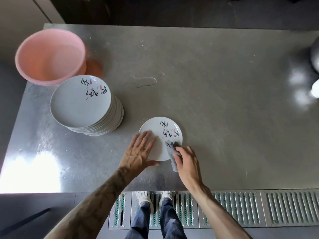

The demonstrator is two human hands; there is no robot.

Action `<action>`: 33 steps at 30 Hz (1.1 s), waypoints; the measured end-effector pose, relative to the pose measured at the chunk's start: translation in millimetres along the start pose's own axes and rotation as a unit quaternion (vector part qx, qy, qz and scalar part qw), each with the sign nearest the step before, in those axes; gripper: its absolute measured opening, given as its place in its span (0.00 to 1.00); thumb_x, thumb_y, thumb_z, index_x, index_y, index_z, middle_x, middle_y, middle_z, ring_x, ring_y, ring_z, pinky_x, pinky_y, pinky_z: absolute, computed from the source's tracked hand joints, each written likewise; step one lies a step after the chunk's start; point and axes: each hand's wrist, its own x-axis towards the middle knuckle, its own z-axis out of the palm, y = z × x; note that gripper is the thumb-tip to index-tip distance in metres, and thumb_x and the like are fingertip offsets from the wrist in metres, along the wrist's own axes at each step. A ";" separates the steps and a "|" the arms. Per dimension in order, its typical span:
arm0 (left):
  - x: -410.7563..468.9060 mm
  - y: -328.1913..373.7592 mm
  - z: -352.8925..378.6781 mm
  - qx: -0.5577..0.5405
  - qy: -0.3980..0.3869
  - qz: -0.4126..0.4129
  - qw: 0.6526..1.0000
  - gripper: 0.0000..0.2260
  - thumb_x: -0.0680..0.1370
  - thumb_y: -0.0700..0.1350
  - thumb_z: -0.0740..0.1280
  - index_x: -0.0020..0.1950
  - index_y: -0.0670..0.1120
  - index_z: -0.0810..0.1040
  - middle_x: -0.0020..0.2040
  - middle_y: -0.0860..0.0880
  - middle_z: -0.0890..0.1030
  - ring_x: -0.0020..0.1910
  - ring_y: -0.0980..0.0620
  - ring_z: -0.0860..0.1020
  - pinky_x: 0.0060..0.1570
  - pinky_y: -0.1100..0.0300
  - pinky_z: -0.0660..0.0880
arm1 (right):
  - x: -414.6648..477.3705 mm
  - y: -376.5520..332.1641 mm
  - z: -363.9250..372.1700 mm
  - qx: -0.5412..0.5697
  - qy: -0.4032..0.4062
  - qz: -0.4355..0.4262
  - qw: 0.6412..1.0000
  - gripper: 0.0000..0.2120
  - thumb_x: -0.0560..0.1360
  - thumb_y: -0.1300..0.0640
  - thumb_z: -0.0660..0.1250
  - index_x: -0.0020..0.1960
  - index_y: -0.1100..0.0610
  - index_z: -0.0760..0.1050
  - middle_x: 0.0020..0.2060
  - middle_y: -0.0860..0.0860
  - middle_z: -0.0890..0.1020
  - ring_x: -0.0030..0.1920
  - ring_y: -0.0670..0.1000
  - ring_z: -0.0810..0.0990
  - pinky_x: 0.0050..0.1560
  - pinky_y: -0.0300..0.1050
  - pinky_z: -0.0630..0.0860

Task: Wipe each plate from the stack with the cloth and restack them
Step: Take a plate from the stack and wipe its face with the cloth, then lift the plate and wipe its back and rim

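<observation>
A single white plate [165,130] with black brush writing lies flat on the steel table near its front edge. My left hand [140,152] rests flat on the plate's left part, fingers straight. My right hand [185,159] grips a crumpled grey cloth [170,149] that touches the plate's lower right rim. A tall stack of the same plates [82,104] stands to the left, further back.
A pink plastic basin [50,56] stands at the table's back left, behind the stack. A small puddle of water [143,81] lies mid-table. A white object [315,88] sits at the right edge. The steel table [224,100] ends just before my feet.
</observation>
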 end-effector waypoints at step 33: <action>-31.7 46.5 -170.8 -0.773 0.036 -0.145 0.617 0.17 0.83 0.51 0.65 0.71 0.48 0.74 0.66 0.37 0.79 0.62 0.44 0.80 0.59 0.43 0.80 | 29.6 -148.2 -117.2 0.008 0.156 -0.222 0.962 0.09 0.80 0.60 0.70 0.58 0.60 0.83 0.57 0.50 0.81 0.56 0.54 0.79 0.61 0.42 0.74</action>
